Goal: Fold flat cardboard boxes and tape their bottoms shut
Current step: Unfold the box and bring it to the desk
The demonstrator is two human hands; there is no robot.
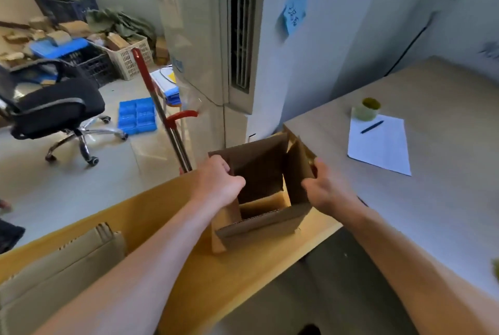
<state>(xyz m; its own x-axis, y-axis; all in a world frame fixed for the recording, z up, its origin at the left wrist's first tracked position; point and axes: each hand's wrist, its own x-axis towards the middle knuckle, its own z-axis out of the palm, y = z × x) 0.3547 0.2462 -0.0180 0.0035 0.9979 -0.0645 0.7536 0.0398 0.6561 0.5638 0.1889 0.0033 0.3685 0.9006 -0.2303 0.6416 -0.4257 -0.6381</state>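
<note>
One cardboard box (266, 186) stands opened into a tube on the yellow bench (189, 267). The left hand (220, 182) grips its left wall, and the right hand (322, 186) grips the right flap. Flaps look unfolded and no tape shows, so taping remains. One tape roll (367, 109) waits on the grey table (445, 199) (well apart). The flat blanks (62, 261) lie stacked at lower left, count unclear.

Pen (372, 127) on paper sheet (383, 145)
</note>
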